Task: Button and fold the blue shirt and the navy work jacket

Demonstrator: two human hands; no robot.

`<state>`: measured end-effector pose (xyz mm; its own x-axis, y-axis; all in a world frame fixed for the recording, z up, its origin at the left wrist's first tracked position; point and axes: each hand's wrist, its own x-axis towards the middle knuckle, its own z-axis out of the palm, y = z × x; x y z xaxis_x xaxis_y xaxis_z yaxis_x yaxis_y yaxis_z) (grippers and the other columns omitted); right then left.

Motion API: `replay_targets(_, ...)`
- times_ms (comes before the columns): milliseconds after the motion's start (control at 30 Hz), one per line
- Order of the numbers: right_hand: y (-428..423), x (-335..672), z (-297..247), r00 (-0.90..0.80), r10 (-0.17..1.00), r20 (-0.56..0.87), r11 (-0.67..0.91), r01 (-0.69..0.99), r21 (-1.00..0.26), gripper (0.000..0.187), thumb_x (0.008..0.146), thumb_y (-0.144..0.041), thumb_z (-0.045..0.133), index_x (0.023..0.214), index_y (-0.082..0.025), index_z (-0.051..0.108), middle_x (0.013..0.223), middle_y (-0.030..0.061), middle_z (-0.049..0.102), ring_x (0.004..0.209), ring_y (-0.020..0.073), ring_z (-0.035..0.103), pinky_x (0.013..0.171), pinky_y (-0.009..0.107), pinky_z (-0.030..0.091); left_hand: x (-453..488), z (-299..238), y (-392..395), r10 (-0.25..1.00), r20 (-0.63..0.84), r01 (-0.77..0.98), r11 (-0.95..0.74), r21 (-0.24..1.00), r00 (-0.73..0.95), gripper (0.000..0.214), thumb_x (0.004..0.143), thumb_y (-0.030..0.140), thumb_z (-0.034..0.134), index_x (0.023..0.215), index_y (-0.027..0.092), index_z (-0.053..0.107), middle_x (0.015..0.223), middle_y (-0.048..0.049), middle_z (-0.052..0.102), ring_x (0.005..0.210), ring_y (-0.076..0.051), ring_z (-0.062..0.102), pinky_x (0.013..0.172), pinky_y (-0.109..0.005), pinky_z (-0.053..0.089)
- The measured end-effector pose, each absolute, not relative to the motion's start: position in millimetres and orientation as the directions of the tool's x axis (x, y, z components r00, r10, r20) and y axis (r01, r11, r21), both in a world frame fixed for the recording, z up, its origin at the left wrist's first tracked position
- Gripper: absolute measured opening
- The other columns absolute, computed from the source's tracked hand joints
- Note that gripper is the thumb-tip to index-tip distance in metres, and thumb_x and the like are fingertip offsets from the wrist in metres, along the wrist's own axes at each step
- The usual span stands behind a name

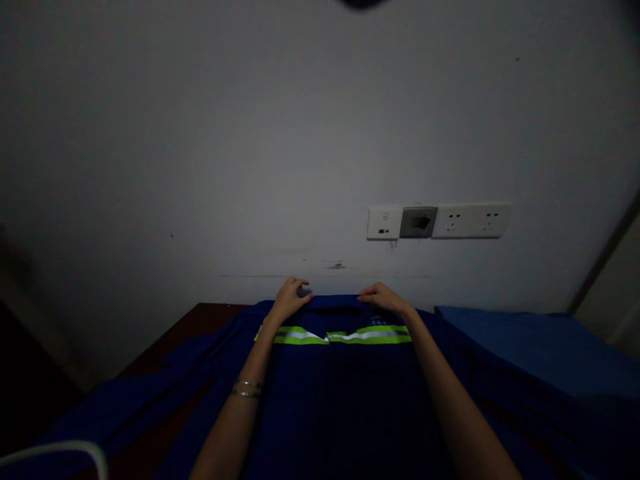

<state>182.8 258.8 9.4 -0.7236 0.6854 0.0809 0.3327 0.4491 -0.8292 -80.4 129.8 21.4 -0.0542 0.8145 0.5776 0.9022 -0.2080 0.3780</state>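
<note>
A dark blue work jacket with a yellow-green and silver reflective stripe lies spread front-up on a dark wooden table. My left hand pinches the collar at its left end, fingers closed on the cloth. My right hand grips the collar at its right end, fingers curled over the fabric. Both arms reach forward across the jacket's body; thin bracelets circle my left wrist. The jacket's sleeves trail out to both sides.
A white wall stands right behind the table, with a row of sockets and switches above the jacket. More blue cloth lies to the right. A white cable curves at the lower left corner.
</note>
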Motion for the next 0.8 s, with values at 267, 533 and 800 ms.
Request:
replay_targets(267,257.8,182.5,14.2,-0.698,0.711,0.089,0.422,0.322,-0.847,0.037,0.063,-0.043,0.058,0.075,-0.010,0.068,0.045,-0.0039,0.047,0.042,0.0066,0.034,0.043,0.021,0.026,-20.6,13.5,124.6,0.737,0.602,0.946,-0.303,-0.113,0.308,0.029,0.070,0.029,0.065,0.094,0.018,0.054,0.096,-0.0069,0.045,0.090,-0.021,0.041,0.076,-0.034,0.037)
replay_targets(533,253.3,185.0,20.5,-0.688,0.714,0.131,0.457,0.317,-0.831,0.031,0.065,-0.041,0.058,0.069,-0.012,0.068,0.050,-0.0028,0.052,0.047,0.0077,0.040,0.047,0.020,0.031,-35.3,2.6,131.4,0.736,0.627,0.965,-0.232,-0.120,0.255,0.017,0.080,0.014,0.048,0.093,0.018,0.057,0.095,-0.0078,0.049,0.091,-0.021,0.042,0.078,-0.035,0.035)
replay_targets(800,251.0,190.8,26.2,-0.696,0.711,0.105,0.491,0.383,-0.782,0.030,0.064,-0.037,0.061,0.075,-0.010,0.068,0.047,-0.0042,0.051,0.043,0.0065,0.038,0.044,0.020,0.028,-47.4,12.8,133.4,0.767,0.577,0.950,-0.308,-0.053,0.281,0.018,0.086,0.019,0.045,0.090,0.016,0.061,0.086,-0.0063,0.061,0.086,-0.017,0.053,0.080,-0.032,0.034)
